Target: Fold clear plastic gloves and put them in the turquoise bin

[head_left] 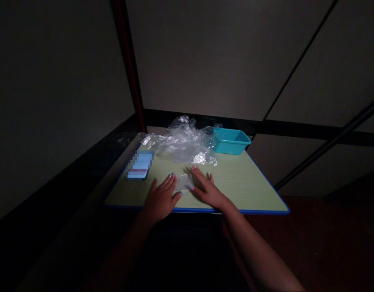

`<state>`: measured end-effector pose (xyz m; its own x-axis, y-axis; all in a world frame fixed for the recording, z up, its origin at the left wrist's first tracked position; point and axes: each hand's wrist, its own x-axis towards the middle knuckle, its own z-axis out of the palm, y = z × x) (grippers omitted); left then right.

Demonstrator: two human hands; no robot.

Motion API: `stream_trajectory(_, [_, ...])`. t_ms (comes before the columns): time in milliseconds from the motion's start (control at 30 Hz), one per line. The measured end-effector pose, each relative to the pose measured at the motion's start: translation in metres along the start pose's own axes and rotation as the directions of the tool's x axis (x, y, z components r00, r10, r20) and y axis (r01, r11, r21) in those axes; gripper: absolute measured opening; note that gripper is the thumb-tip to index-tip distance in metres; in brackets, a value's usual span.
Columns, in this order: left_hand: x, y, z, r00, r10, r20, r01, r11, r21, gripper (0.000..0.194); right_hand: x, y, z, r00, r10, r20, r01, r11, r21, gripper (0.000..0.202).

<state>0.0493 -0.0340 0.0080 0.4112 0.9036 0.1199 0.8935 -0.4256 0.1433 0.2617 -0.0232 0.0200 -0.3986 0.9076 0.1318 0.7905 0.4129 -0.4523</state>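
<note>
A small piece of clear plastic [184,183], perhaps a folded bag, lies flat near the table's front edge. My left hand [162,198] rests palm down at its left side, fingers stretched out over that edge of the plastic. On the other side, my right hand [207,190] is tilted with its fingers extended and the thumb touching or close to the plastic. Both hands are open. Behind them spreads a heap of crumpled clear plastic bags [187,142].
The pale table [244,184] has a blue edge. A turquoise plastic basket [231,142] stands at the back right, touching the heap. At the left lies a phone [140,165] with a blurred, lit screen. Walls rise behind and to the left.
</note>
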Motion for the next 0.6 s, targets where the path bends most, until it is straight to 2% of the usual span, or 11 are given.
stream_trajectory(67, [-0.001, 0.001, 0.000, 1.000, -0.010, -0.013, 0.009, 1.000, -0.003, 0.057, -0.001, 0.007, -0.004, 0.997, 0.035, -0.064, -0.038, 0.998, -0.049, 0.055])
stream_trajectory(133, [-0.002, 0.002, -0.001, 1.000, -0.017, -0.026, 0.017, 1.000, -0.011, 0.059, -0.001, 0.012, -0.007, 0.994, 0.013, -0.105, -0.030, 0.986, -0.161, 0.046])
stream_trajectory(233, [-0.002, 0.002, -0.002, 0.999, -0.020, -0.041, 0.019, 1.000, -0.024, 0.060, 0.004, 0.012, -0.011, 0.988, -0.113, -0.110, 0.071, 0.942, -0.329, 0.033])
stream_trajectory(367, [-0.002, 0.002, 0.000, 0.999, -0.016, -0.052, 0.014, 0.999, -0.038, 0.060, 0.014, 0.006, -0.014, 0.948, -0.317, -0.037, 0.264, 0.843, -0.468, 0.027])
stream_trajectory(500, [-0.002, 0.000, 0.003, 0.997, -0.010, -0.073, 0.007, 0.999, -0.049, 0.060, 0.025, 0.005, -0.014, 0.904, -0.428, 0.007, 0.384, 0.803, -0.455, 0.027])
stream_trajectory(600, [-0.002, -0.002, 0.005, 0.996, -0.004, -0.087, -0.002, 0.998, -0.065, 0.060, 0.032, 0.008, -0.014, 0.887, -0.460, -0.048, 0.420, 0.845, -0.331, 0.020])
